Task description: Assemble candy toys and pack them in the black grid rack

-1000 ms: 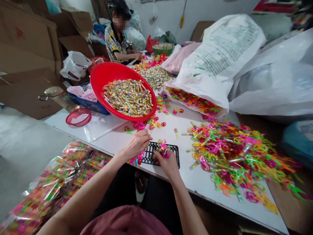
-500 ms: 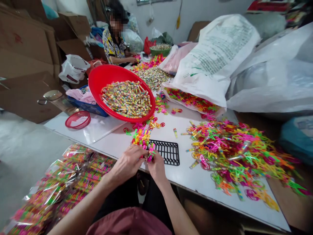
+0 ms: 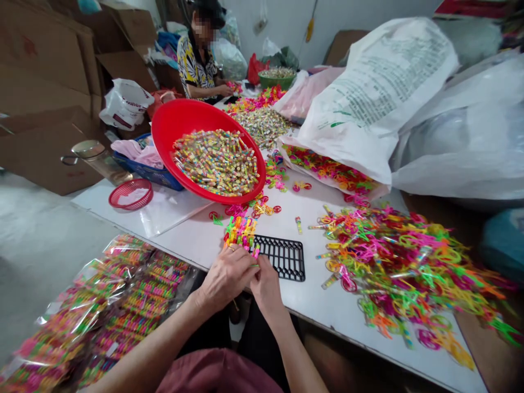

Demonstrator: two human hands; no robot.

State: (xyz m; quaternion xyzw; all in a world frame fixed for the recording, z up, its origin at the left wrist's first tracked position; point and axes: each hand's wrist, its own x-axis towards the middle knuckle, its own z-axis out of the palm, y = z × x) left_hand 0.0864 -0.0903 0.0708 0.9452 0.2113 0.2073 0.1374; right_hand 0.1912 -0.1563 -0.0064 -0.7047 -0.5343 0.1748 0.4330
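My left hand point(image 3: 231, 271) and my right hand point(image 3: 266, 284) meet at the table's front edge, fingers curled in and touching. A bright pink bit of a small plastic toy point(image 3: 256, 251) shows between their fingertips; most of it is hidden. Just beyond is a black slotted rack point(image 3: 303, 256), flat on the table. Its left end is covered by a tight row of yellow, pink, green and red plastic toys point(image 3: 240, 230), right in front of my left fingers. To the right spreads a loose heap of similar toys point(image 3: 393, 251), some with clear tubes.
A tilted red basin point(image 3: 167, 128) holds many small wrapped tubes. Behind the heap, a white sack point(image 3: 376, 82) spills plastic pieces. A small red basket point(image 3: 131, 195) stands left. Packed bags point(image 3: 90, 305) lie low at left. Across the table, a person point(image 3: 200, 60) handles pink pieces.
My hands have drawn closer together, and the pink and green pieces that showed at my right fingertips are now mostly covered. The view has shifted slightly.
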